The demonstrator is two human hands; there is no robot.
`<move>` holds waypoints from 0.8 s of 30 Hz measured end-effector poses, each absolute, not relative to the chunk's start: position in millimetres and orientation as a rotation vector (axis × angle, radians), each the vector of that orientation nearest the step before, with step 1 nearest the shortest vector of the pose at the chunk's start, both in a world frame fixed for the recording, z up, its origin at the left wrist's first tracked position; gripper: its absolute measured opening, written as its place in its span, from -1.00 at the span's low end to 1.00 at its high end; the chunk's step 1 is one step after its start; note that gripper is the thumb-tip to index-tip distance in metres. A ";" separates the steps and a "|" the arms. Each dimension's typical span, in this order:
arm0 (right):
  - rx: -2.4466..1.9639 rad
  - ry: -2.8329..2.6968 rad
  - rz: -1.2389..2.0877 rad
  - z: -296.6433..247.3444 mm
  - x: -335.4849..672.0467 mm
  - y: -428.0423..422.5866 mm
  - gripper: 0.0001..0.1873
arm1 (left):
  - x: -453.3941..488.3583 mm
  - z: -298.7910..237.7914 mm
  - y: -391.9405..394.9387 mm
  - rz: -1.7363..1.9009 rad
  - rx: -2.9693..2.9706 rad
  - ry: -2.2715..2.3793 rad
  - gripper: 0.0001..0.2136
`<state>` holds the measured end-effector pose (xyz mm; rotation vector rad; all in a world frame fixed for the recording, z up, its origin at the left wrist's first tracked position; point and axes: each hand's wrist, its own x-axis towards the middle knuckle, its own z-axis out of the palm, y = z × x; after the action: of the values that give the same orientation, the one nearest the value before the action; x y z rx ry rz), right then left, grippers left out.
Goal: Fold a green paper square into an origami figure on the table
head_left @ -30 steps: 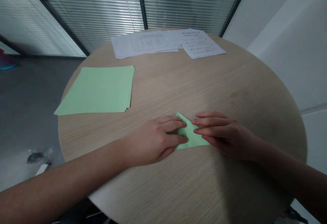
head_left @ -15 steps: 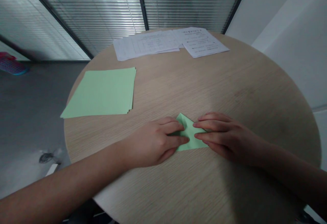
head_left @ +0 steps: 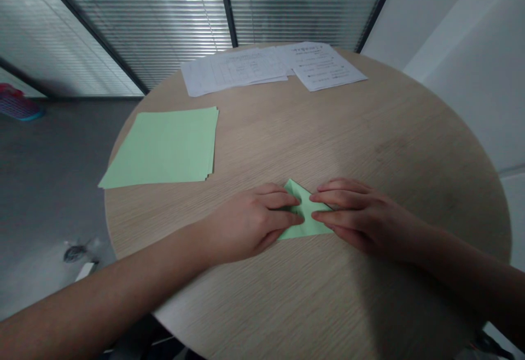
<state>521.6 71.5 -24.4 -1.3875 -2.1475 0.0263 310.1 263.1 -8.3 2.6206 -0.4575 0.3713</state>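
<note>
A small folded piece of light green paper lies on the round wooden table, near its front. My left hand rests on the paper's left part, fingers stretched and pressing it flat. My right hand lies on the right part, fingers flat and together, tips close to those of the left hand. Only the paper's pointed top corner and a strip between the fingertips show; both hands cover the rest.
A stack of green square sheets lies at the table's left. White printed papers lie at the far edge. Beyond are window blinds and a grey floor with a small pink object at far left.
Both hands stay pressed on the folded paper. The left fingers have slid slightly along it; the view has shifted a little.
</note>
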 end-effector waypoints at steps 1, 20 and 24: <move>-1.390 -2.147 0.024 -24.0 521.2 71.5 -0.70 | 310.1 -9.5 263.1 0.388 2.612 -0.439 -0.76; -1.393 -2.180 0.013 -26.2 522.2 71.6 -0.68 | 305.9 -15.1 262.5 0.416 2.721 -0.347 -0.75; -1.390 -2.185 0.014 -27.0 522.9 71.6 -0.65 | 309.4 -10.6 264.3 0.392 2.715 -0.376 -0.74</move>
<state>522.9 71.6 -27.0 -1.3900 -2.1847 0.0137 309.4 264.3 -10.6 2.7149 -0.3760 0.3921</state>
